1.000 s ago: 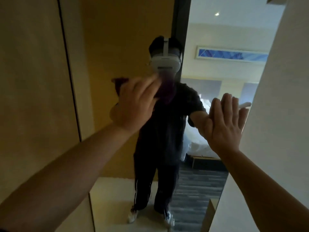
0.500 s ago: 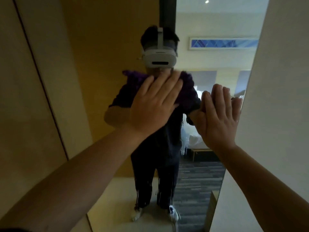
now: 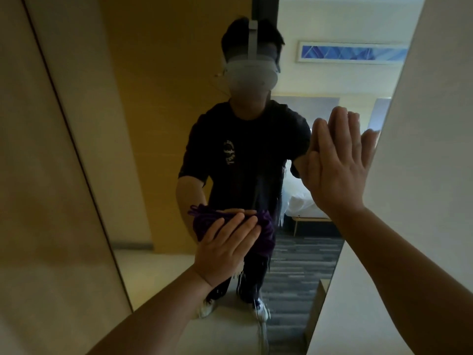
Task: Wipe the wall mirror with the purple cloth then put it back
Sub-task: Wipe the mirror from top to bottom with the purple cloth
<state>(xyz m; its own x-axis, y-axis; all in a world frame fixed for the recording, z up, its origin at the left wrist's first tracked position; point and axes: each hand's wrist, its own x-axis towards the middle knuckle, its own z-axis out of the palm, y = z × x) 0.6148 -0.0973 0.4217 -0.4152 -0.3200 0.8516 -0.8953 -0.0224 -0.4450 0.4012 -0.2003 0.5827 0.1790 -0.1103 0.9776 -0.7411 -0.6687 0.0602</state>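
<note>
The left hand (image 3: 225, 249) is pressing the purple cloth (image 3: 266, 230) flat-fingered against the wall mirror (image 3: 158, 124) at six o'clock; the right hand (image 3: 335, 170) is bracing wide at three. Wiping seems midway; returning the cloth is pending.

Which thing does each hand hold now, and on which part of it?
The left hand presses the purple cloth flat against the wall mirror, fingers straight over its middle. The right hand holds nothing; it lies flat on the mirror.
</note>
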